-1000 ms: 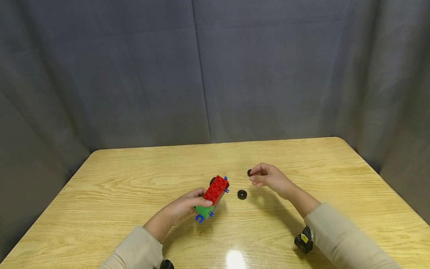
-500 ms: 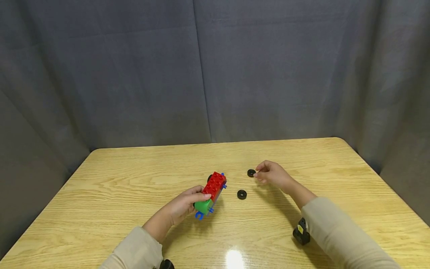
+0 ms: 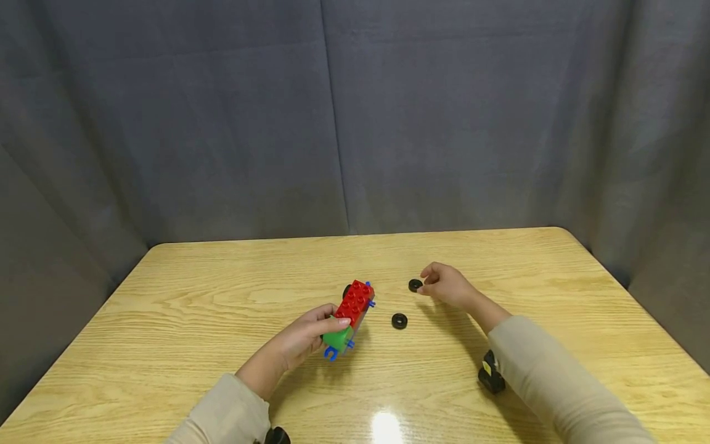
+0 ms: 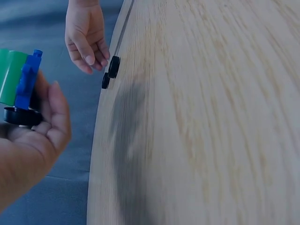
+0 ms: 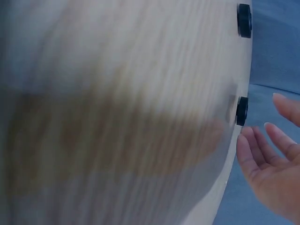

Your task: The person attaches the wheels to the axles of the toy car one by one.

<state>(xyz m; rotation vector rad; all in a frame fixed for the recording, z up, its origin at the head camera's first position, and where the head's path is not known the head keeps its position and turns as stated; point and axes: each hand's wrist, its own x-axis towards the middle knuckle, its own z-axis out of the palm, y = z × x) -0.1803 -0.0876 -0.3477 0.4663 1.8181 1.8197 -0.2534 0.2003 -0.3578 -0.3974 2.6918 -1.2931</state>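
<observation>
My left hand [image 3: 304, 338] grips a toy car [image 3: 355, 301] built of a red studded brick and a green block on a blue base, thumb on top. Bare blue axle stubs stick out along its right side. On its other side a black wheel [image 4: 22, 116] is fitted by the palm in the left wrist view. Beside a loose black wheel [image 3: 415, 285] on the table is my right hand [image 3: 448, 287], thumb and fingers apart. In the right wrist view the fingertips are close to that wheel [image 5: 242, 111]; whether they touch cannot be told.
Nearer to me lies a second loose black wheel [image 3: 399, 320], between the two hands. The wooden table [image 3: 222, 277] ends at grey curtains [image 3: 249, 123] at the back and sides. Black wrist cameras hang below both sleeves.
My right hand has drawn back slightly, leaving more of the far wheel visible. My left hand has shifted the toy car a little away from me. Both loose wheels lie where they were.
</observation>
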